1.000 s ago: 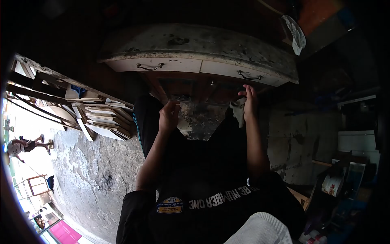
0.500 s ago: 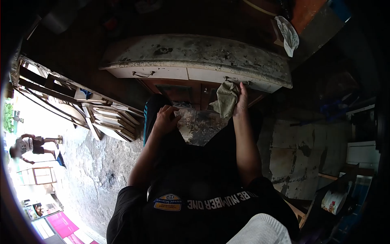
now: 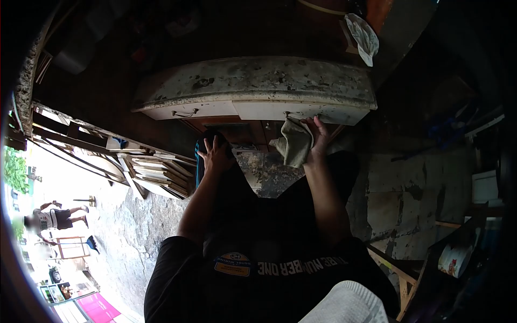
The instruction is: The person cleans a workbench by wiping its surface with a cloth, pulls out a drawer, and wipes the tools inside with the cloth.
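My left hand (image 3: pixel 216 156) rests on my knee in dark trousers, its fingers spread and holding nothing. A greenish-grey cloth (image 3: pixel 295 142) hangs from my right hand (image 3: pixel 319 138), in front of the right drawer (image 3: pixel 258 111) of a worn cabinet. The cloth partly covers that drawer's handle. The left drawer's metal handle (image 3: pixel 184 113) is in plain sight. Above the drawers runs the stained, chipped cabinet top (image 3: pixel 253 81). Brown doors (image 3: pixel 231 129) show below, between my knees.
Stacked wooden boards (image 3: pixel 161 171) lean at the left. Beyond them, a person (image 3: pixel 54 219) is outside near a blue broom (image 3: pixel 92 244). A white plastic bag (image 3: pixel 363 40) lies at the upper right. A wooden frame (image 3: pixel 396 266) and a white roll (image 3: pixel 452 260) are at the lower right.
My left hand has come down onto my knee and its fingers have spread. The cloth in my right hand has moved left and now hangs by the right drawer. The view has shifted.
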{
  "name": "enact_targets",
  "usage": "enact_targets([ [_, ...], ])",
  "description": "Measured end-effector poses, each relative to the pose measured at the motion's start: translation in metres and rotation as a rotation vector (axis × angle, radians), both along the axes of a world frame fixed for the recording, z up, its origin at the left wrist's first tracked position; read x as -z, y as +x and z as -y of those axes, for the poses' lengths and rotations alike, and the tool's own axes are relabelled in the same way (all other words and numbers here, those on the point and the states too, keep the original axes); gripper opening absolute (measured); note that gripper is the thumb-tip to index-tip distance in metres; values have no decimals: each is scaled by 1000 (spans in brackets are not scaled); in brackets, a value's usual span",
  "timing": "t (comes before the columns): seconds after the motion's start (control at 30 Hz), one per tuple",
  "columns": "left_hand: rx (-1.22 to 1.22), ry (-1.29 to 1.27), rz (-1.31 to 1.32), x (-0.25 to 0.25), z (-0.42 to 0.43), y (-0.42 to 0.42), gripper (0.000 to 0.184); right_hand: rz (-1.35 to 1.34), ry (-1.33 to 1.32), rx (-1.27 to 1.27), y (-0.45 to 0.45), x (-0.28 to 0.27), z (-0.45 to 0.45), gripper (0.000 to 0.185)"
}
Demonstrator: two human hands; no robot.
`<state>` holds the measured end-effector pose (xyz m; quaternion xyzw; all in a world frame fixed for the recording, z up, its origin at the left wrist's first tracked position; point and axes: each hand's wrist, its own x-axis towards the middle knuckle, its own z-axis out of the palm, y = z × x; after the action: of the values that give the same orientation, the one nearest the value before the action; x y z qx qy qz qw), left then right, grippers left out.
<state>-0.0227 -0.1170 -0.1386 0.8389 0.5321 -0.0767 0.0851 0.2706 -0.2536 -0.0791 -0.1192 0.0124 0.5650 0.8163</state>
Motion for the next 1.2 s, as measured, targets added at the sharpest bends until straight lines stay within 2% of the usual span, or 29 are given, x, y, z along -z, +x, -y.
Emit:
enact_targets([
  [0.1, -14, -13, 75, 11, -11, -8, 69, -8, -70, 56, -26, 3, 35, 18],
  [0.17, -13, -14, 89, 3, -11, -6, 64, 18, 31, -12, -39, 28, 69, 27],
  [0.2, -24, -12, 103, 1, -9, -6, 60, 13, 21, 3, -52, 16, 89, 27],
  [0.23, -9, -22, 99, 4, -12, -8, 60, -21, -141, -2, -65, -11, 109, 22],
  [0.27, -57, -182, 404, 7, -16, -11, 53, -58, -304, -6, -78, -25, 126, 18],
  [0.3, -110, -348, 706, 13, -19, -13, 48, -66, -315, 12, -89, -20, 143, 18],
  [0.33, -175, -590, 1065, 36, -18, -12, 52, -121, -221, -32, -97, -15, 160, 22],
  [0.37, -167, -613, 1052, 16, -3, -2, 52, -177, -128, -72, -104, -12, 174, 27],
  [0.4, -193, -983, 1389, -30, 22, 17, 56, -186, -143, -51, -112, -10, 184, 27],
  [0.43, -231, -1364, 1713, -56, 39, 28, 61, -155, -289, -28, -119, -10, 193, 27],
  [0.47, -206, -1471, 1727, -56, 45, 29, 62, -120, -432, -7, -124, -9, 199, 27],
  [0.5, -205, -1492, 1718, -51, 46, 31, 62, -121, -441, 9, -124, -12, 203, 27],
  [0.6, -130, -1305, 1588, -55, 50, 37, 56, -46, -435, -63, -119, -32, 200, 20],
  [0.67, -115, -1330, 1561, -72, 51, 40, 55, 7, -135, -111, -121, -43, 195, 24],
  [0.7, -111, -1344, 1540, -76, 52, 39, 55, 4, -136, -104, -121, -38, 196, 24],
  [0.77, -139, -1332, 1546, -74, 53, 39, 56, 369, -634, -49, -108, -23, 205, 33],
  [0.8, -170, -1315, 1557, -73, 51, 37, 56, 365, -632, -42, -98, -23, 212, 33],
  [0.87, -139, -1285, 1543, -68, 44, 31, 57, 1207, -940, -401, -64, -26, 233, 44],
  [0.93, -148, -1268, 1490, -72, 42, 23, 59, 1234, -971, -576, -22, -52, 261, 53],
  [1.0, -163, -1267, 1469, -79, 44, 20, 60, 1467, -1048, -299, 12, -66, 294, 59],
  [1.07, -182, -1271, 1449, -74, 44, 21, 60, 1386, -939, 144, 33, -96, 301, 58],
  [1.1, -178, -1309, 1494, -65, 43, 24, 56, 1392, -942, 136, 39, -104, 295, 58],
  [1.17, -179, -1348, 1541, -61, 40, 31, 53, 1003, -877, 636, 52, -116, 280, 63],
  [1.2, -169, -1357, 1535, -64, 39, 37, 47, 1009, -875, 632, 68, -107, 276, 63],
])
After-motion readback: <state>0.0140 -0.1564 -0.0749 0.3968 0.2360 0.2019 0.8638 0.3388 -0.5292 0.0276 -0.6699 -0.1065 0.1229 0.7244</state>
